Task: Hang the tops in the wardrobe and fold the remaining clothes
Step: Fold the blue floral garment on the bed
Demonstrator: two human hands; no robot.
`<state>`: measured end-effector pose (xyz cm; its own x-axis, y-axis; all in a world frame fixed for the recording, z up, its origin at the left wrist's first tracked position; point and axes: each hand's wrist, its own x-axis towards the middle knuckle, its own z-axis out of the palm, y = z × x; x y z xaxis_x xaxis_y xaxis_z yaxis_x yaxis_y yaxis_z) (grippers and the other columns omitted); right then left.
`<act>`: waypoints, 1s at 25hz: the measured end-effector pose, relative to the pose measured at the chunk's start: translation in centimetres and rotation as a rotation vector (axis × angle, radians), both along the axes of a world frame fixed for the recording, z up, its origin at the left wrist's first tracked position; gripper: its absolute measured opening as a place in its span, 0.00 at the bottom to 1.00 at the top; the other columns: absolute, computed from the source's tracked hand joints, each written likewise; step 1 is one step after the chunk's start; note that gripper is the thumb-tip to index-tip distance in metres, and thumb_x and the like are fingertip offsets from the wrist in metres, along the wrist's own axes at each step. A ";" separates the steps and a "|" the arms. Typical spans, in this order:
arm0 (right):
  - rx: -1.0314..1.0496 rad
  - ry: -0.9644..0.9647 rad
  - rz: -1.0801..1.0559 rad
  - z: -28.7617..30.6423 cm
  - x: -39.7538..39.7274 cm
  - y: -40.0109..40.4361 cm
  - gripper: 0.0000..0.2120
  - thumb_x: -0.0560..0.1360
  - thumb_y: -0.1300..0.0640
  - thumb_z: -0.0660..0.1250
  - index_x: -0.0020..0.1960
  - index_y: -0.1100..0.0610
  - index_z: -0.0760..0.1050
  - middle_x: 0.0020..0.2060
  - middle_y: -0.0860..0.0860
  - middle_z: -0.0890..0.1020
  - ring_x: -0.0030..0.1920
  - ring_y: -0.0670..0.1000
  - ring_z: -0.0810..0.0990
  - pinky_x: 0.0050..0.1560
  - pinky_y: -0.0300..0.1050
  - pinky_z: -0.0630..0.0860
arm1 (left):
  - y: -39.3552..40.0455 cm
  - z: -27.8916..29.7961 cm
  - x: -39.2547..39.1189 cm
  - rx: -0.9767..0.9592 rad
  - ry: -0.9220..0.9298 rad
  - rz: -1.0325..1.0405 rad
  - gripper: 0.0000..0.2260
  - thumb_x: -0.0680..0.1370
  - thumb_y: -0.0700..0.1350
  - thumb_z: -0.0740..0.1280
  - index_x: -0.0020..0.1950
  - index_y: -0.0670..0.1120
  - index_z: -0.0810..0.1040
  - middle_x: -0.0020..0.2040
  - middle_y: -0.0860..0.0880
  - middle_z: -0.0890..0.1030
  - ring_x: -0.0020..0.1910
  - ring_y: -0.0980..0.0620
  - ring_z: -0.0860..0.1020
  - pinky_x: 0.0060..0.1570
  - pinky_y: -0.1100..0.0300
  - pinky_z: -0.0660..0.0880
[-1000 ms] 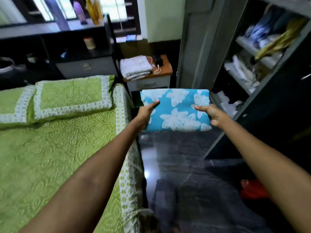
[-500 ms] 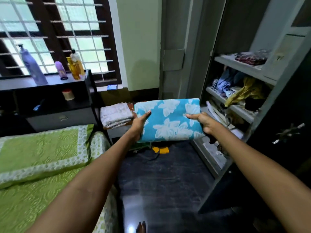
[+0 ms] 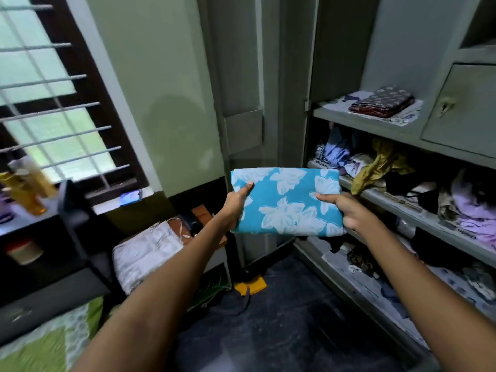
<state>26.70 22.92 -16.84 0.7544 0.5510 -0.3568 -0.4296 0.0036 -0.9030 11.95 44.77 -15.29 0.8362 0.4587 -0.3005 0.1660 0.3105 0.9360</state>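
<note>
A folded blue cloth with white flowers (image 3: pixel 284 200) is held flat in the air in front of the open wardrobe (image 3: pixel 397 124). My left hand (image 3: pixel 237 204) grips its left edge, thumb on top. My right hand (image 3: pixel 346 210) grips its right edge. The cloth's right end sits level with the middle shelf (image 3: pixel 397 202), which holds a heap of crumpled clothes (image 3: pixel 381 165). A folded dark patterned garment (image 3: pixel 381 102) lies on the upper shelf.
A folded white cloth (image 3: pixel 145 253) rests on a small bedside table at the left. The green bed (image 3: pixel 40 345) shows at the bottom left. Bottles (image 3: pixel 26 189) stand on a dark shelf by the window. A yellow item (image 3: pixel 249 287) lies on the dark floor.
The view has swung up and right, from the bed towards the wardrobe. Both hands have carried the folded blue cloth closer to the wardrobe shelves.
</note>
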 end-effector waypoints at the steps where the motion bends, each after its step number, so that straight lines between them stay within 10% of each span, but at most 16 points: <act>1: 0.009 0.004 -0.024 0.0 2.0 0.2 0.15 0.72 0.65 0.68 0.58 0.61 0.77 0.43 0.56 0.85 0.39 0.54 0.85 0.36 0.48 0.82 | 0.6 0.0 2.4 -0.006 0.005 -0.033 0.16 0.78 0.53 0.65 0.56 0.40 0.77 0.45 0.44 0.84 0.38 0.47 0.83 0.40 0.56 0.80; 15: 0.014 -0.063 -0.218 8.2 33.1 -0.3 0.06 0.75 0.63 0.64 0.52 0.59 0.76 0.34 0.54 0.85 0.33 0.50 0.84 0.32 0.44 0.81 | 3.7 4.7 41.9 -0.065 -0.061 -0.299 0.18 0.78 0.52 0.63 0.61 0.41 0.77 0.55 0.40 0.81 0.43 0.44 0.82 0.39 0.56 0.81; 19: 0.202 -0.122 -0.274 12.4 41.2 -1.9 0.29 0.44 0.58 0.83 0.44 0.63 0.81 0.39 0.58 0.85 0.37 0.54 0.85 0.31 0.47 0.80 | 3.0 5.6 52.6 -0.200 -0.114 -0.341 0.18 0.78 0.53 0.62 0.62 0.42 0.77 0.51 0.42 0.83 0.41 0.44 0.82 0.40 0.53 0.80; 22: 0.592 -0.122 -0.442 12.6 46.7 -2.8 0.25 0.62 0.47 0.73 0.49 0.66 0.81 0.47 0.60 0.84 0.46 0.57 0.84 0.44 0.52 0.81 | 1.3 7.4 59.3 -0.374 -0.192 -0.354 0.16 0.80 0.52 0.58 0.58 0.43 0.78 0.41 0.45 0.84 0.35 0.47 0.83 0.33 0.54 0.81; 25: 0.780 -0.122 -0.456 12.3 51.3 -1.9 0.29 0.73 0.40 0.60 0.59 0.64 0.77 0.60 0.61 0.78 0.59 0.60 0.78 0.58 0.64 0.71 | -0.9 8.6 65.2 -0.499 -0.246 -0.346 0.20 0.80 0.54 0.57 0.64 0.43 0.76 0.55 0.42 0.82 0.47 0.44 0.82 0.39 0.51 0.81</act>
<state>78.02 20.98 -4.59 0.9664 0.2413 0.0883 -0.1384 0.7785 -0.6122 77.17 43.84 -6.64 0.9820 0.0053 -0.1890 0.1342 0.6845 0.7166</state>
